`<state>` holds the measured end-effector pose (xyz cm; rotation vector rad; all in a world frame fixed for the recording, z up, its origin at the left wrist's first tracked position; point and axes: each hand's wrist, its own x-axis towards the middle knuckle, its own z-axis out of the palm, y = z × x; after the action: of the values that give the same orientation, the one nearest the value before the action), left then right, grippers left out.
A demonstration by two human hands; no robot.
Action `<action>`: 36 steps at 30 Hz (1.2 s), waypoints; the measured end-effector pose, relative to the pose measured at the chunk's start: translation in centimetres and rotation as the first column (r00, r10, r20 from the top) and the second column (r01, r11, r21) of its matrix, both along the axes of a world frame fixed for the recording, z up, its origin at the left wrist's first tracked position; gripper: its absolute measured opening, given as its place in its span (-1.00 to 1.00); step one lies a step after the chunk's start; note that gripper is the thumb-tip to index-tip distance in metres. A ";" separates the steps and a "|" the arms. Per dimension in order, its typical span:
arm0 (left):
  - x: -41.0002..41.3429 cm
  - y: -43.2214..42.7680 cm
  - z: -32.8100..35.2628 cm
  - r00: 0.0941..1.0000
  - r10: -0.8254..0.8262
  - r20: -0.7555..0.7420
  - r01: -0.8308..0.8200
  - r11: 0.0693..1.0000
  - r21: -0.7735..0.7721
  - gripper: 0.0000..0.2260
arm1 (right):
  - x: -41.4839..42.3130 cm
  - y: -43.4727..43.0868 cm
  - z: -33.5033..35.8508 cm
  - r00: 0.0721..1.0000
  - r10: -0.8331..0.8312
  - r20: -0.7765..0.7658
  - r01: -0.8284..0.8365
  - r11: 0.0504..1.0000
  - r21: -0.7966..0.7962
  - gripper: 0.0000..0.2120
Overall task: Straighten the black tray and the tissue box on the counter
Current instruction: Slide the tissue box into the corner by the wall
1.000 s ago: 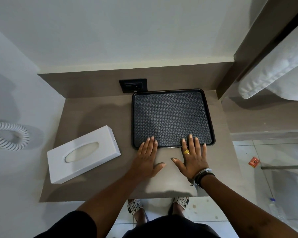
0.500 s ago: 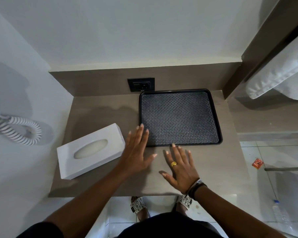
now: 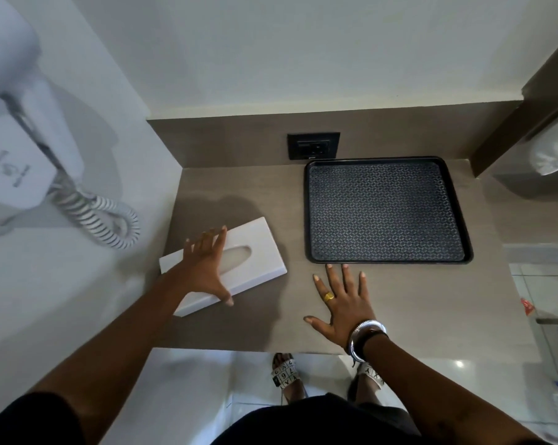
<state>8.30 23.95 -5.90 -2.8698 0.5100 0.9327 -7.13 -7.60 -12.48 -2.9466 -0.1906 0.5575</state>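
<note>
Spanning the skewed tissue box (image 3: 262,249), your left hand (image 3: 204,268) lies spread on top; your right hand (image 3: 345,303) rests flat on the counter (image 3: 431,300), fingers straight, beside the black tray (image 3: 387,210)

The tray (image 3: 388,210) is black with a diamond lattice; tissue box (image 3: 265,252) white, counter (image 3: 415,300) grey-brown.
</note>
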 end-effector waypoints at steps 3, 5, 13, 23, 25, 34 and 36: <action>0.0 0.0 0.0 0.997 -0.028 0.077 0.029 0.999 -0.015 0.38 | 0.1 0.1 0.1 1.000 -0.002 -0.003 0.002 1.000 -0.019 -0.14; -0.3 0.2 0.0 0.991 -0.029 0.128 0.036 0.998 -0.053 0.34 | 0.1 0.2 0.2 1.000 -0.002 0.001 0.002 1.000 -0.028 -0.14; 0.9 -0.5 0.5 0.889 0.410 0.204 -0.366 0.904 -0.220 0.29 | 0.1 0.3 0.5 1.000 0.007 0.012 -0.007 0.999 -0.032 -0.16; 8.9 -2.2 0.6 0.544 0.808 0.224 -0.745 0.589 -0.313 0.25 | 0.1 -0.1 -0.1 1.000 0.016 0.015 -0.016 1.000 -0.025 -0.18; 9.8 -2.1 0.2 0.524 0.819 0.235 -0.758 0.574 -0.309 0.22 | 0.2 -0.2 -0.2 1.000 0.021 0.017 -0.021 1.000 -0.022 -0.18; 10.5 -1.4 -0.3 0.561 0.765 0.316 -0.684 0.644 -0.343 0.07 | 0.3 -0.4 -0.5 1.000 0.025 0.004 -0.025 0.999 -0.049 -0.23; 9.8 -2.1 -0.5 0.598 0.726 0.340 -0.624 0.687 -0.372 -0.03 | 0.2 -0.4 -0.5 1.000 0.028 -0.007 -0.028 0.998 -0.055 -0.24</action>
<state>18.10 21.86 -6.41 -3.3608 -0.6415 0.1559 -6.88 -8.00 -12.99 -2.9997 -0.2196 0.5847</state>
